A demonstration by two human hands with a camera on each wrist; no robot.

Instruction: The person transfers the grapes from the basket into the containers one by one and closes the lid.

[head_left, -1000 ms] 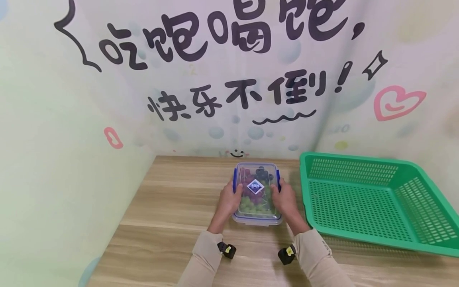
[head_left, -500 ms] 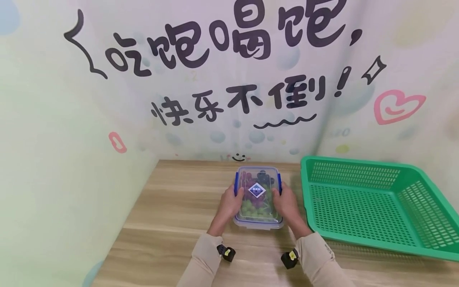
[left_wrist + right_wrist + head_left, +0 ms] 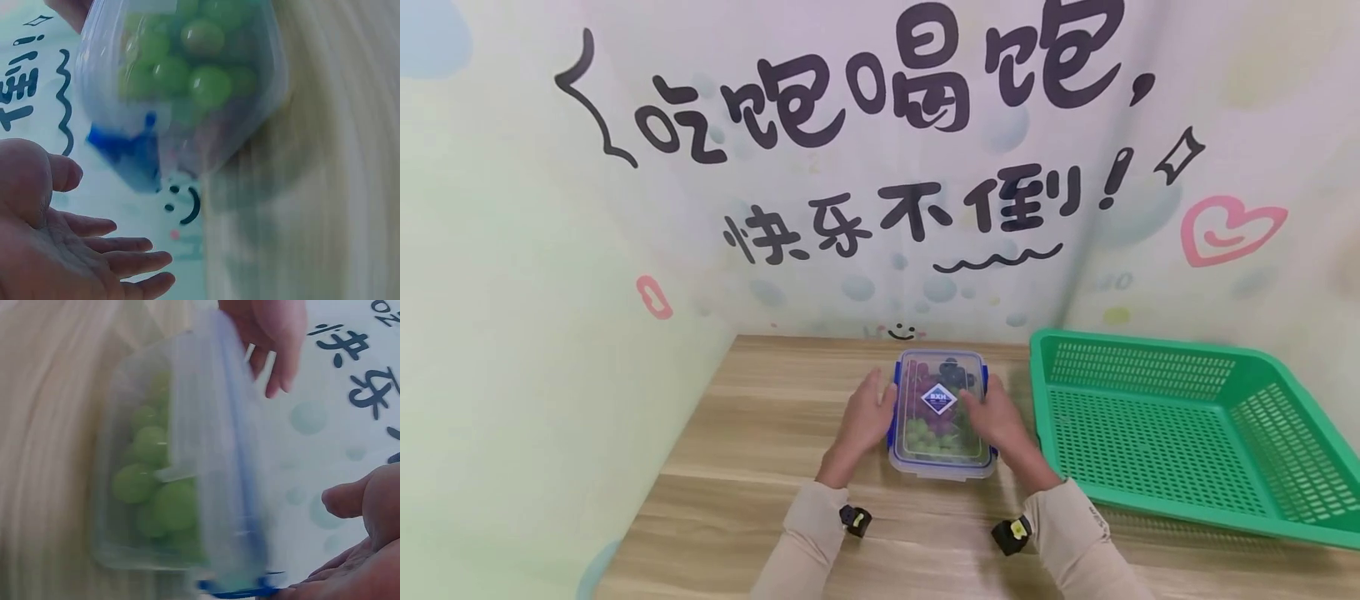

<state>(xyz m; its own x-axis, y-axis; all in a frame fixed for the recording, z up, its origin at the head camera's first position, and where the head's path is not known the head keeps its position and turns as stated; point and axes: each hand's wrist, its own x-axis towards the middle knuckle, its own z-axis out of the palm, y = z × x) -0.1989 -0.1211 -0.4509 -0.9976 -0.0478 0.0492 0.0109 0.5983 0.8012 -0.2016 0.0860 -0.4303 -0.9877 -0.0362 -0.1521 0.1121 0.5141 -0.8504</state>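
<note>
A clear lidded food container (image 3: pixel 976 450) with blue side clips and a diamond label lies on the wooden table. Inside are green grapes (image 3: pixel 209 84), with reddish and dark grapes farther back. Beside its left wall, my left hand (image 3: pixel 865 421) is spread, thumb up; the left wrist view shows it apart from the box, fingers straight. My right hand (image 3: pixel 1002 423) stays at the right side, thumb over the lid in the head view. In the right wrist view the right hand (image 3: pixel 369 544) has extended fingers by a blue clip (image 3: pixel 244 586), the thumb off the lid.
A green plastic basket (image 3: pixel 1165 442) with mesh sides stands on the table to the right, close to my right forearm. Behind the wooden table (image 3: pixel 760 408) rises a printed wall (image 3: pixel 820 300) with black lettering.
My left hand has let go of the container's left side and moved slightly left. The right hand's grip has loosened. The container stays in place on the table while the view shifts slightly.
</note>
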